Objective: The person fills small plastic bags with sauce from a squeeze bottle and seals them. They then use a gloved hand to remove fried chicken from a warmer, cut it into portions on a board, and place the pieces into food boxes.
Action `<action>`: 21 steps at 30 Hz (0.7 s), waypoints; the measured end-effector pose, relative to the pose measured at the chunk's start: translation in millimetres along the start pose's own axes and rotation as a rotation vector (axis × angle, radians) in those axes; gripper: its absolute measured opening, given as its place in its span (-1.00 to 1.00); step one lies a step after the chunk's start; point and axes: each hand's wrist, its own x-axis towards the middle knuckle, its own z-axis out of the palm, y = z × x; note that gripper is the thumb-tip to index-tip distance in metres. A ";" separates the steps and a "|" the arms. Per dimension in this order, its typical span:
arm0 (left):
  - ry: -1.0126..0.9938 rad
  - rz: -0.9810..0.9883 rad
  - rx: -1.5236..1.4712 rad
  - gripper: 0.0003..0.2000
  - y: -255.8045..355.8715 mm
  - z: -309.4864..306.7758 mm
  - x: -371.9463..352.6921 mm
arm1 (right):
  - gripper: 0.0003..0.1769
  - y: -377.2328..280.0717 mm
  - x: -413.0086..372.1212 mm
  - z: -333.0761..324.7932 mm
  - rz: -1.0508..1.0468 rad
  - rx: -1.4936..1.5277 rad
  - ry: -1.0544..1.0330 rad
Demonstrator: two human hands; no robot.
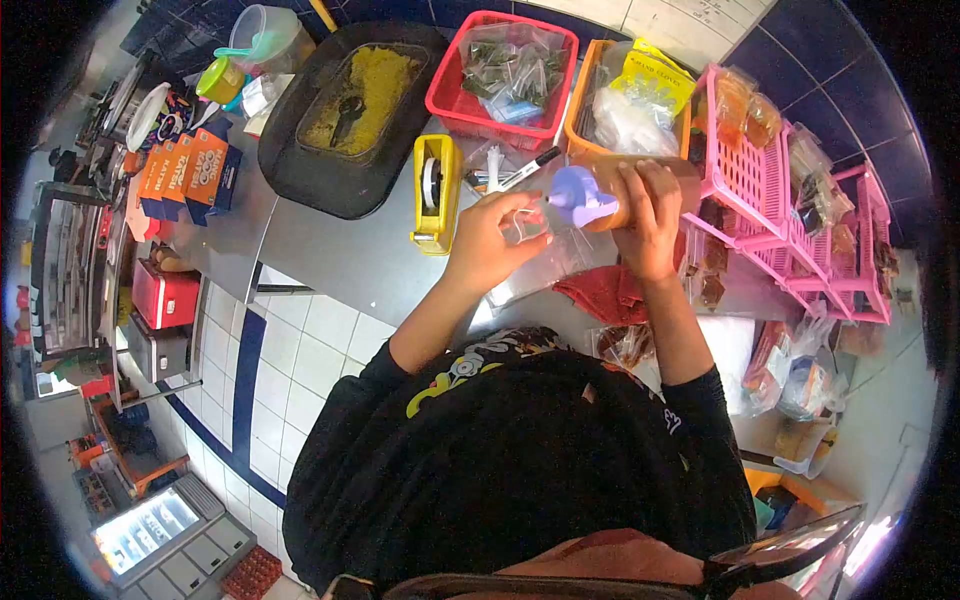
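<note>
My right hand [648, 215] is wrapped round a squeeze bottle [676, 182] with brownish contents, tipped on its side. Its purple cap [580, 196] points left, the nozzle close to my left hand [490, 245]. Thumb and fingers of that hand curl round a small clear plastic bag [522, 226], its mouth facing the nozzle. Just beyond my left hand stands a yellow tape dispenser [436, 195], with a marker [530, 170] lying near it. Below my right hand a dark red cloth [605, 292] rests on the metal counter [345, 265].
Along the wall stand a black tray [290, 150] with yellow crumbs, a red basket [440, 90] of bagged greens and an orange basket [577, 120] with a yellow glove pack. Pink racks [745, 190] hold packets at right. Orange boxes [195, 170] sit at left.
</note>
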 end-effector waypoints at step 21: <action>-0.263 -0.053 0.182 -0.62 38.9 2.2 -15.4 | -0.47 -20.4 45.3 -89.5 -0.608 -0.434 -0.166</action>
